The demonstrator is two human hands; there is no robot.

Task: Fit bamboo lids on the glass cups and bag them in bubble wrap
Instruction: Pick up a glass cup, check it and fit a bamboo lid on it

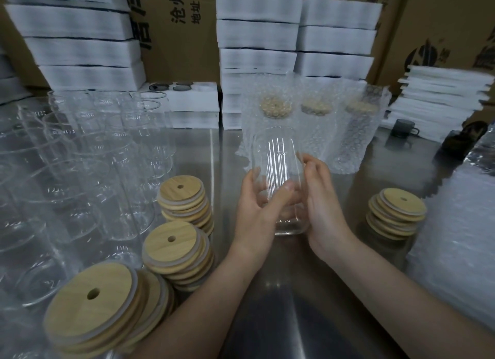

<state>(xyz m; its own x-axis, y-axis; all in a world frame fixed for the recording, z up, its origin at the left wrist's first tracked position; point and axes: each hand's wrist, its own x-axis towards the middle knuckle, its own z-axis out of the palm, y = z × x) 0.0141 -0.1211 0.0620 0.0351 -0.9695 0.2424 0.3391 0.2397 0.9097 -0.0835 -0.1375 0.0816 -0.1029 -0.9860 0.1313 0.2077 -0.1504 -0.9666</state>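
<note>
1. Nearest to my head camera, a leaning stack of bamboo lids (91, 303) sits to the near left of the glass cup (276, 155). Two more lid stacks (184, 198) stand between it and the cup. Each disc is pale wood with one small hole and a whitish ring.
2. On this single head view I see the glass cup as clear and lidless, with bright vertical streaks down its wall and a thick base.
3. Its long axis runs nearly upright, the open mouth up and leaning away from me and the base towards me, low over the steel table (267, 305). I cannot tell whether it touches the table.
4. Left hand (255, 206) grips the cup's lower half, thumb laid across the front. Right hand (322, 198) clasps the opposite side, fingers curled against the glass.
5. Behind the cup stand three wrapped cups (316, 133), lidded and in bubble sleeves.
6. Left of the cup crowd bare glasses (80, 157). Right of it are a fourth lid pile (397, 211) and a heap of bubble wrap (455, 251).
</note>
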